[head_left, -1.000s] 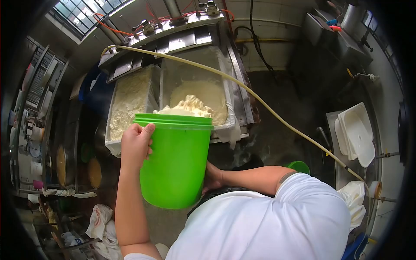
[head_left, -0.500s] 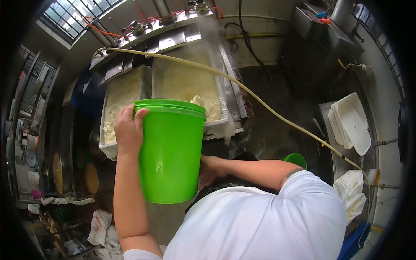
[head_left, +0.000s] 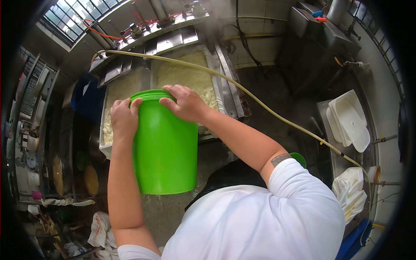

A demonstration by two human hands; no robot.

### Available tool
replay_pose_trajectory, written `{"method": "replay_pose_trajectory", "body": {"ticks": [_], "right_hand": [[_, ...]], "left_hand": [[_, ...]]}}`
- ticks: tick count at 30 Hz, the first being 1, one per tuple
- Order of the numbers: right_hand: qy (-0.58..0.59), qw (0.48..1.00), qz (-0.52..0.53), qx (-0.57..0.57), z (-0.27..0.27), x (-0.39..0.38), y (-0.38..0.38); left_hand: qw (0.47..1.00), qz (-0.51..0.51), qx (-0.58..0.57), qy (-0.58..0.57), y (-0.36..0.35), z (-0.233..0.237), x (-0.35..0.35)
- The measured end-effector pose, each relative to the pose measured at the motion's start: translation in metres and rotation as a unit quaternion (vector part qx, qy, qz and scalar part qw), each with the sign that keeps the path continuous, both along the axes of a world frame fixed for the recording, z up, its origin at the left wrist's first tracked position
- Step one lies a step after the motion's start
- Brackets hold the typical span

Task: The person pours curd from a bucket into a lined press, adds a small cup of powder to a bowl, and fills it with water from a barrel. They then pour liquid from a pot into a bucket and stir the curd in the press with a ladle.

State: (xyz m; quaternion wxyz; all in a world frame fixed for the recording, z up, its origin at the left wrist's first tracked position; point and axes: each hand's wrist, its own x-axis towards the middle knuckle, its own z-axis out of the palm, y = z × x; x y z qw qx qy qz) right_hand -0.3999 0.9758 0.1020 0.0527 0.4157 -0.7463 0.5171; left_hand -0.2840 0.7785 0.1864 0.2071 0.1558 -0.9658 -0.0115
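Observation:
A tall green bucket [head_left: 167, 149] is tilted with its mouth toward the cloth-lined trays, its bottom facing me. My left hand [head_left: 124, 117] grips the rim on the left side, thumb over the outside. On the rim's right side my right hand [head_left: 185, 103] is clamped, fingers hooked over the edge. Beyond the bucket, pale, lumpy curd [head_left: 184, 71] fills the right tray, and similar curd fills the left tray [head_left: 105, 149]. The inside of the bucket is hidden from me.
A yellowish hose [head_left: 255, 96] runs across the trays toward the right wall. Metal press plates [head_left: 169, 42] stand behind the trays. White plastic tubs [head_left: 350, 121] rest at right, another green bucket [head_left: 298, 159] below them. Shelves with pans [head_left: 91, 178] line the left.
My right hand has moved from low beside the bucket up to its rim. The bucket has shifted slightly left and up, and its bottom now faces me less low.

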Motion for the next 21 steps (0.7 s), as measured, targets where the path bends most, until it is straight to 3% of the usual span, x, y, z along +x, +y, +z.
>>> {"method": "replay_pose_trajectory", "body": {"ticks": [3, 5, 6, 8, 10, 11, 12, 14, 16, 17, 19, 21], "right_hand": [[-0.045, 0.999, 0.02, -0.01, 0.007, -0.008, -0.001], [-0.075, 0.997, 0.03, -0.01, 0.007, -0.018, -0.002], [-0.091, 0.995, 0.047, -0.018, 0.004, -0.027, -0.006], [-0.109, 0.992, 0.064, -0.028, 0.005, -0.038, -0.008], [-0.14, 0.987, 0.077, 0.009, 0.013, -0.044, -0.007], [-0.139, 0.987, 0.077, 0.007, 0.011, -0.046, -0.009], [-0.127, 0.99, 0.066, -0.002, 0.006, -0.048, -0.013], [-0.113, 0.992, 0.057, -0.011, 0.0, -0.052, -0.017], [-0.103, 0.993, 0.063, -0.007, -0.001, -0.055, -0.021], [-0.101, 0.993, 0.064, -0.007, 0.001, -0.055, -0.021], [-0.136, 0.987, 0.084, -0.014, 0.006, -0.054, -0.019], [-0.158, 0.984, 0.08, -0.025, 0.005, -0.057, -0.022]], "left_hand": [[0.998, -0.021, 0.059, 0.018, -0.022, -0.009, 0.005], [0.959, -0.084, 0.241, 0.127, -0.042, -0.019, 0.022], [0.941, -0.061, 0.318, 0.102, -0.044, -0.016, 0.039], [0.902, 0.064, 0.418, 0.088, -0.092, -0.056, 0.075], [0.7, 0.117, 0.696, 0.108, -0.091, -0.094, 0.11], [0.648, 0.076, 0.758, 0.01, -0.127, -0.129, 0.14], [0.574, 0.039, 0.817, 0.041, -0.102, -0.142, 0.155], [0.466, 0.083, 0.862, 0.18, -0.031, -0.166, 0.168], [0.287, -0.128, 0.949, 0.038, -0.045, -0.232, 0.211], [0.288, -0.129, 0.948, 0.039, -0.023, -0.218, 0.209], [0.356, -0.012, 0.928, 0.107, 0.046, -0.169, 0.201], [0.37, -0.023, 0.923, 0.107, 0.043, -0.162, 0.205]]}}
